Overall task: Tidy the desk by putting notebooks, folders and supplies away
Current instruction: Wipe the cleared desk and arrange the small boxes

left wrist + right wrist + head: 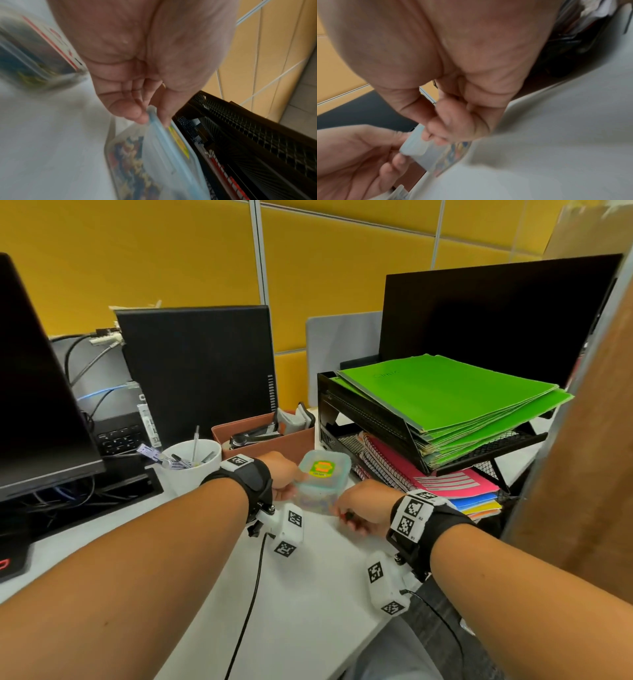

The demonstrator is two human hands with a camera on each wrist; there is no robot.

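A small clear plastic box (322,481) with a pale blue lid (324,468) sits on the white surface (308,594), just in front of the brown tray (270,440) and beside the black mesh rack (486,453); colourful small bits show through its wall, too blurred to name; a green and orange sticker (321,468) lies on the lid. The left hand (282,475) is at the box's left side; in the left wrist view its thumb and a finger pinch the lid's rim (154,121), so it holds the lid. The right hand (364,505) is at the box's near right corner, fingers curled; in the right wrist view its fingertips (429,135) touch the lid's edge, but whether they grip it I cannot tell; something small, dark and red (349,517) shows under the right fingers in the head view, unclear what.

On the rack's top shelf lies a stack of green folders (448,395); below it spiral notebooks (383,460) and a pink folder (455,481) lie over blue and yellow ones. The brown tray holds a black stapler (255,434) and some dark items. A white cup (191,463) with pens stands left of the tray, near the left wrist. Behind stand a black computer case (202,364) and two dark monitors, one at the left (37,392) and one behind the rack (496,313); yellow wall panels close the back.
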